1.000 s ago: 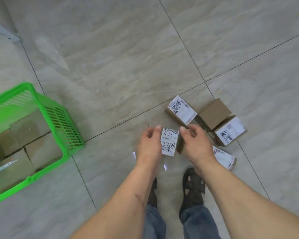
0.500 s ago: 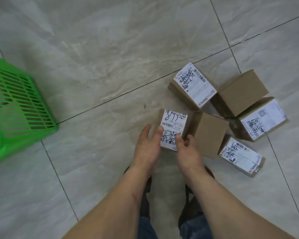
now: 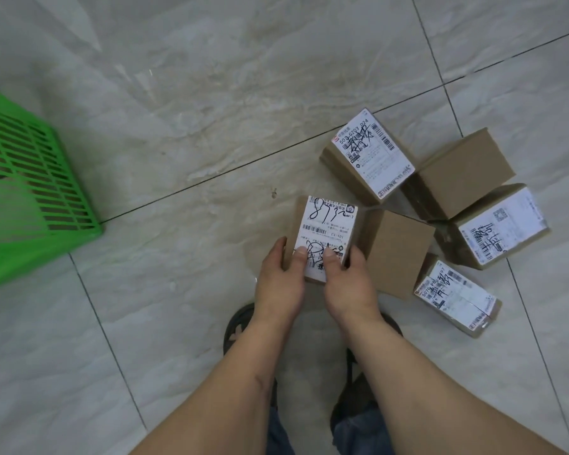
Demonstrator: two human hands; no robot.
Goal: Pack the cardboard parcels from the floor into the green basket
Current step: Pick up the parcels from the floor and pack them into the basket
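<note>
A small cardboard parcel with a scribbled white label point(image 3: 327, 228) sits low over the tiled floor, gripped at its near end from both sides. My left hand point(image 3: 281, 284) clasps its left edge, thumb on the label. My right hand point(image 3: 349, 285) clasps its right edge the same way. Several more parcels lie to the right: a plain brown one point(image 3: 396, 252) touching the held one, a labelled one point(image 3: 368, 156) behind, another plain one point(image 3: 462, 174), and two labelled ones point(image 3: 500, 228) point(image 3: 457, 295). The green basket point(image 3: 30, 205) shows only its slatted corner at the left edge.
My two sandalled feet point(image 3: 240, 326) stand just below my hands. Grey marble-look tiles point(image 3: 194, 93) with dark grout lines stretch between the parcels and the basket.
The view has dropped closer to the floor and shifted right, so the basket slid to the left edge. Both hands have closed more firmly around the near end of the labelled parcel.
</note>
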